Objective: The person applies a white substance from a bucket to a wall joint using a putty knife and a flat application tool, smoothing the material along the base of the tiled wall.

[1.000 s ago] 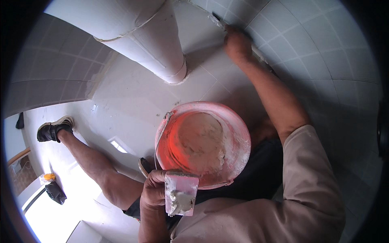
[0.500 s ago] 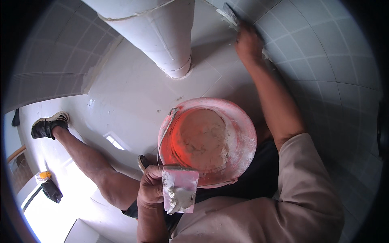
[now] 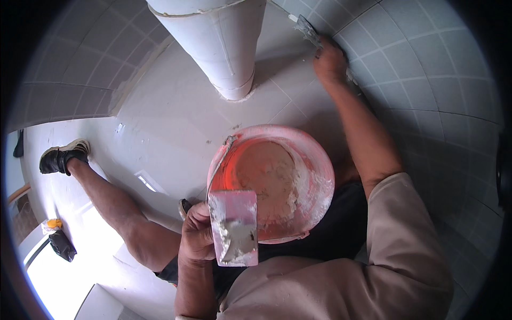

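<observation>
Left hand (image 3: 196, 234) is holding a pink board (image 3: 234, 205) by its left edge, grip narrow, thumb and fingers pinching it. Grey-white paste (image 3: 237, 240) is clinging to the board's lower half. The board is covering part of the bucket's near rim from where I'm standing (can't tell if they're touching).

Right hand (image 3: 330, 58) is gripping a trowel (image 3: 306, 29) at full arm's reach, fingers wrapping the handle and mostly hiding it. The smeared blade is pointing away from the person, just beside the seam where the floor (image 3: 170, 106) is meeting the tiled wall (image 3: 416, 58) on the right; contact I'm not managing to make out.

Bucket (image 3: 320, 186), red-pink and paste-streaked, is sitting in front of the torso, between the arms, its wire handle (image 3: 220, 160) leaning along the left side. Pale mix (image 3: 264, 170) is lying inside. Beyond it, a white pipe (image 3: 229, 48) is standing on the floor. The left leg (image 3: 120, 208) is stretching out leftward, ending in a black shoe (image 3: 61, 156); a black bag (image 3: 63, 245) is lying at far left.
</observation>
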The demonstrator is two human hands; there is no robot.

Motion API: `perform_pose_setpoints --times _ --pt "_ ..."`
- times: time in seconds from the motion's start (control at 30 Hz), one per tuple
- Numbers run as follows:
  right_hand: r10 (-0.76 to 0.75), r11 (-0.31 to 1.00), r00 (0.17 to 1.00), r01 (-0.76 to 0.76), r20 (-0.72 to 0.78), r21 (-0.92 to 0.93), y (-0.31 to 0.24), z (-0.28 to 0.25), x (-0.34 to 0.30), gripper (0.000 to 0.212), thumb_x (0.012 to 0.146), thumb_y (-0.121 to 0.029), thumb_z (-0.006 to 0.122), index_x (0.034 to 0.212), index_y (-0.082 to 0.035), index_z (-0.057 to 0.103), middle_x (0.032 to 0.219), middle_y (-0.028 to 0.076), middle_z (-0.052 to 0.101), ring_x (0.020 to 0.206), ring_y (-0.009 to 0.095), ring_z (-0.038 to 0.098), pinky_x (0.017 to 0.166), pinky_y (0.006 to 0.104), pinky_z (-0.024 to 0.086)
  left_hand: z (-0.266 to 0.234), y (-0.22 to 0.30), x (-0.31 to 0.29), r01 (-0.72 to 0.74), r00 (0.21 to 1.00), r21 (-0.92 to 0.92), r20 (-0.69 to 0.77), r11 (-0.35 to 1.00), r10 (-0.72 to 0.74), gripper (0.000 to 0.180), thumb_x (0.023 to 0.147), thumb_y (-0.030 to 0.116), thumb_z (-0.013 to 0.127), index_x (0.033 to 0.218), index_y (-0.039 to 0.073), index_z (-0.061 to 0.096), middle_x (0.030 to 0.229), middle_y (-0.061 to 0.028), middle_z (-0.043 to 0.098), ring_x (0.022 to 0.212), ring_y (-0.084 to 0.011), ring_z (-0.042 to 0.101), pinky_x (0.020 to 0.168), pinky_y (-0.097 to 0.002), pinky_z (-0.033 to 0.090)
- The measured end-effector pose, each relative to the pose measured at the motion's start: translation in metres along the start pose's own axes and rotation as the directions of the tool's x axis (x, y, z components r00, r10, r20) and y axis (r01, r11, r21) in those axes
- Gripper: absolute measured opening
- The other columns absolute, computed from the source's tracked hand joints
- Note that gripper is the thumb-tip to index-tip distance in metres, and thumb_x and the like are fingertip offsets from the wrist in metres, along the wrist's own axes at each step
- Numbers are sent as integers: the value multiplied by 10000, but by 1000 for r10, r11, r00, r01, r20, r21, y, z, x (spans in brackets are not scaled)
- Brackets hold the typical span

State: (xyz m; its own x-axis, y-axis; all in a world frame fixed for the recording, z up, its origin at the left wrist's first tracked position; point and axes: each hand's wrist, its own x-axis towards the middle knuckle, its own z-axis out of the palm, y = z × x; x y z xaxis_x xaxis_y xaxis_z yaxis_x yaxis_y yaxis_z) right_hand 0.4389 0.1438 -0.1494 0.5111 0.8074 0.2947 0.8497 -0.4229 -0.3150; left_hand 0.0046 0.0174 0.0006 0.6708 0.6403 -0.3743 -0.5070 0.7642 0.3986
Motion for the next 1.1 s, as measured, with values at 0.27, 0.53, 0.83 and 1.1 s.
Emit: perform_pose_setpoints --times 0.27,0.53,0.83,1.1 --pt "-169 959 977 193 -131 205 17 -106 -39 317 870 -84 620 1185 -53 634 967 176 670 849 390 649 763 446 518 21 -7 30 -20 1000 -53 -23 998 19 430 849 45 670 1253 -60 564 1167 -171 663 1006 -241 680 887 -377 568" --pt "-456 626 793 -37 404 779 -48 -276 -142 317 913 -48 609 1205 71 589 922 135 676 642 96 585 566 246 479 30 -22 54 -48 998 -4 52 999 48 484 872 6 623 1337 -50 500 1228 -156 635 1069 -235 657 925 -369 555" --pt "-479 602 775 -52 412 797 -57 -280 -162 265 863 7 647 1125 52 657 986 179 711 874 209 703 753 297 537 35 -33 49 -20 994 45 109 999 15 454 911 6 581 1355 -32 496 1261 -149 618 1126 -239 625 973 -384 519" --pt "-451 719 821 103 349 687 -61 -266 -168 342 803 27 667 1143 -11 671 911 166 688 749 292 699 648 323 543 40 -45 50 -9 994 85 106 996 0 420 945 0 543 1363 -15 504 1265 -135 618 1128 -222 619 982 -370 512"
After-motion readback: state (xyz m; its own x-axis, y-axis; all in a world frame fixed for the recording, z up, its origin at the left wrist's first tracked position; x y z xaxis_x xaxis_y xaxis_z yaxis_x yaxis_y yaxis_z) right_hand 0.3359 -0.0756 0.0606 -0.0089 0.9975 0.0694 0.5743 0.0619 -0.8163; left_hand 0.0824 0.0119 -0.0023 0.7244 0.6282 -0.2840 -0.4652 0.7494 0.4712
